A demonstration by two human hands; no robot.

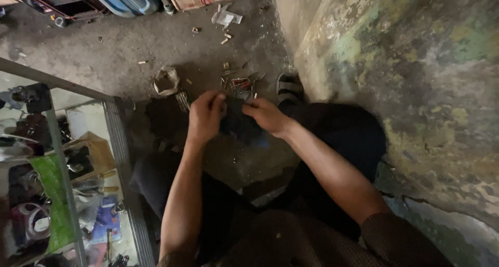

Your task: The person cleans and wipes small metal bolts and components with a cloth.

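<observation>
Above the dirty floor (130, 54), both hands' grip closes on a dark object (236, 119) between left hand (205, 116) and right hand (267, 115).

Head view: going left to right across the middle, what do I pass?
Glass display case → crumpled paper cup → left hand → dark object held in both hands → right hand → sandalled foot → mottled wall.

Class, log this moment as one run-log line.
left hand: grips dark object | right hand: grips same | floor: small metal parts
</observation>
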